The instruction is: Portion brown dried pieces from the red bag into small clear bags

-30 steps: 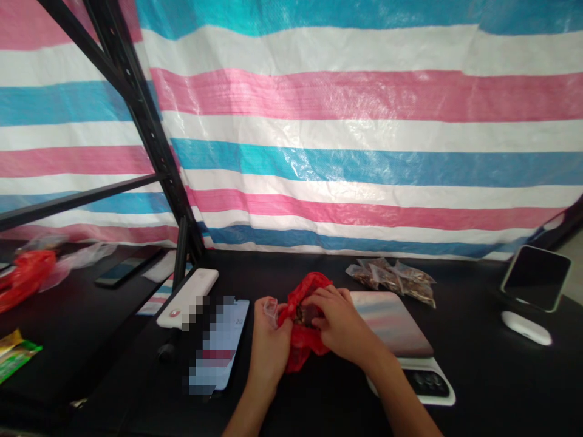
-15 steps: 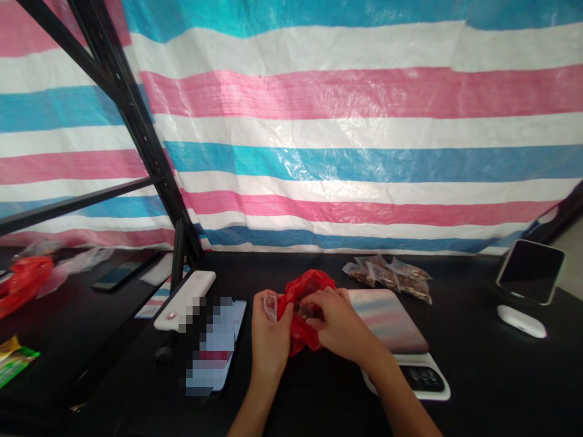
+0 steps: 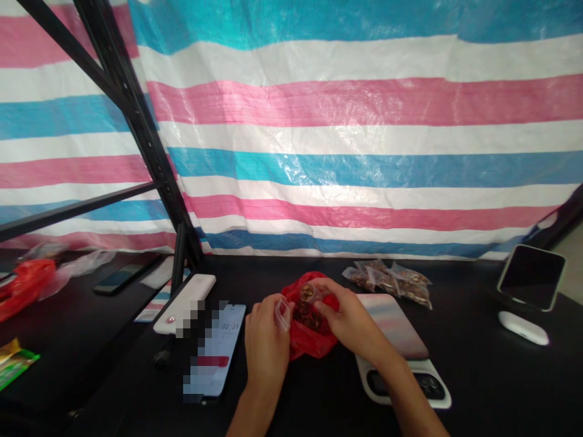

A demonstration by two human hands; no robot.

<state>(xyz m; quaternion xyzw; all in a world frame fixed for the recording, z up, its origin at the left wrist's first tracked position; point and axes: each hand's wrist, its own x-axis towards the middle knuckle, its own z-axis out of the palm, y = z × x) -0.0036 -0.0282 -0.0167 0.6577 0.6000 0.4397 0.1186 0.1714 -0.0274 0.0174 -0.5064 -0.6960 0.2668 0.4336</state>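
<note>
An open red plastic bag [image 3: 314, 346] lies in the middle of the black table, with brown dried bits [image 3: 314, 317] inside. My right hand [image 3: 348, 315] pinches a small clear cup [image 3: 308, 293] over the bag's mouth, and some brown bits show in the cup. To the left, my left hand [image 3: 266, 334] is closed on a small clear plastic bag [image 3: 283, 314], close against the red bag's edge. The kitchen scale [image 3: 396, 331] stands beside the red bag, partly behind my right forearm. Several filled clear packets [image 3: 387, 282] lie behind the scale.
Left of my hands lie a lit phone [image 3: 223, 346] and a white power bank [image 3: 189, 303]. At the right are a dark-screened device on a stand [image 3: 532, 276] and a white earbud case [image 3: 523, 328]. A black metal frame [image 3: 150, 145] rises at the left before a striped tarp [image 3: 341, 139].
My right hand has come up from inside the red bag, bringing the clear cup with brown bits into sight. The red bag's mouth now shows more of its contents. The view has tilted slightly.
</note>
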